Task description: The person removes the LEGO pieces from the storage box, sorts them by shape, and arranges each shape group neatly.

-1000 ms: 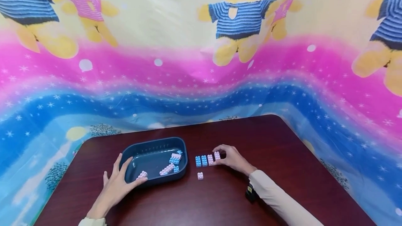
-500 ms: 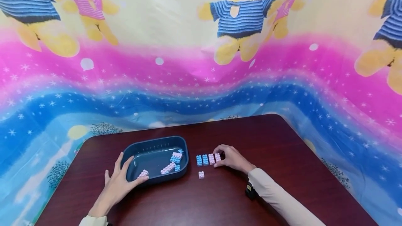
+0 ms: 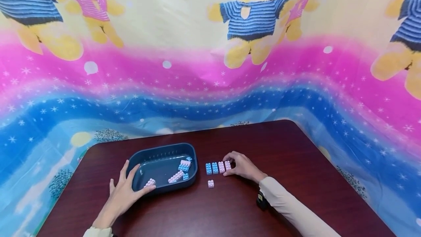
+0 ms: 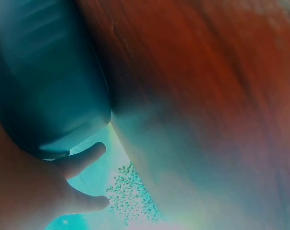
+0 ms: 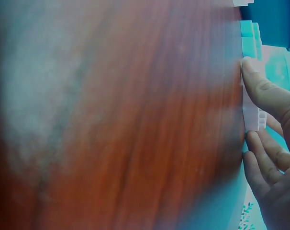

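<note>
My right hand pinches a pink toy brick at the right end of a row of upright-laid bricks. Beside it stand another pink brick and two blue bricks. In the right wrist view, my thumb and fingers lie at opposite ends of the pink bricks. A small square pink brick sits in front of the row. My left hand rests on the near left corner of a dark tray, thumb on the front rim and fingers spread along the left side.
Inside the tray lie several loose pink and blue bricks: a pink one at left, a pink-and-blue group at right. The brown table meets a printed curtain at its far edge.
The rightmost pink brick has come down level and flush against its neighbour, with my right hand still at it. My left hand stays at the tray.
</note>
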A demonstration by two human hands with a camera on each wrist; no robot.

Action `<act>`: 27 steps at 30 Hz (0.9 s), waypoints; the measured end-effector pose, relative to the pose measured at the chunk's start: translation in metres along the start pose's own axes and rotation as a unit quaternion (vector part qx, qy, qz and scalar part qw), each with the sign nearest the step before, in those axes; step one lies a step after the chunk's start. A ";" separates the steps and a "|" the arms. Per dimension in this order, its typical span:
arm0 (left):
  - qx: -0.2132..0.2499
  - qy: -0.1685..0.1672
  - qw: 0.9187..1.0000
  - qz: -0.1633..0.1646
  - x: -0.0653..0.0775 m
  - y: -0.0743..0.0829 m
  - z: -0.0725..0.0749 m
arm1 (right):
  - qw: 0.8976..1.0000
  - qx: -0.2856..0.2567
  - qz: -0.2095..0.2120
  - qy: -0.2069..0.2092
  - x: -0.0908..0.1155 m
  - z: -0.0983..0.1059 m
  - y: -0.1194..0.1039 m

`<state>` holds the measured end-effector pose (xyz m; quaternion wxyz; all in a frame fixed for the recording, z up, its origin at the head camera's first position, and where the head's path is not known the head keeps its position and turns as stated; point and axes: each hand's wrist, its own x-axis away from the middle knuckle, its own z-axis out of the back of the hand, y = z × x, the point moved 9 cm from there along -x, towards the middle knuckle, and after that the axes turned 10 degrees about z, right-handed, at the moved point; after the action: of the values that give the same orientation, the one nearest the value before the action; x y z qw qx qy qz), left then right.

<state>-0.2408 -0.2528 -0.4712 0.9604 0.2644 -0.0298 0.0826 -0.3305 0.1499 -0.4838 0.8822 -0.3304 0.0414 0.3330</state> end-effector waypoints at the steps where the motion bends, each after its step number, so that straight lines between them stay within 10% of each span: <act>1: 0.001 0.000 1.000 0.000 0.000 0.000 0.000 | 1.000 0.000 0.000 0.001 0.000 0.000 0.000; 27: 0.003 -0.002 1.000 0.004 -0.001 -0.002 -0.001 | 0.998 -0.065 -0.020 0.007 -0.016 0.016 -0.009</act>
<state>-0.2415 -0.2544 -0.4732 0.9593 0.2672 -0.0327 0.0857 -0.3393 0.1455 -0.4613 0.8650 -0.3898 0.0197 0.3152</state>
